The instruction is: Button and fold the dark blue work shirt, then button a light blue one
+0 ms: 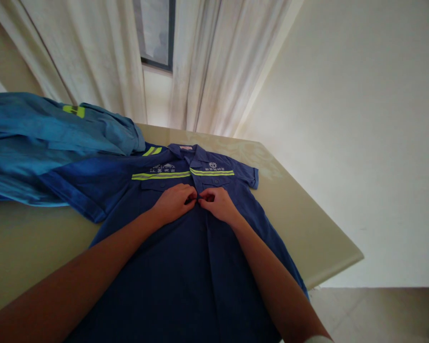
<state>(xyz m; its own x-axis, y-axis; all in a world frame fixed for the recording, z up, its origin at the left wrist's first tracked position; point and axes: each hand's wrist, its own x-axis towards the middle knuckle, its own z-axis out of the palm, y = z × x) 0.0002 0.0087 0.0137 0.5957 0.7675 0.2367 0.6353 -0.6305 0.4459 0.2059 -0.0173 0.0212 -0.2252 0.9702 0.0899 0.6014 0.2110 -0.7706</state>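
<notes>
Both forearms reach from the near edge over a dark blue work shirt (186, 267) lying flat, front up, on a pale table (307, 224). Left hand (174, 202) and right hand (218, 202) meet at the shirt's centre placket, fingers curled and pinching the fabric (just below the yellow reflective stripe (182, 174)). Far left lies a heap of lighter blue garments (50, 143); white curtains (214, 62) hang beyond.

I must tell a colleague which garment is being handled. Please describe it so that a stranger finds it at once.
On the pale table before the curtains, the dark blue shirt lies flat, collar away, both hands pinching its front. Unlike the lighter blue heap on its left, it is spread out, yellow stripe across the chest.
</notes>
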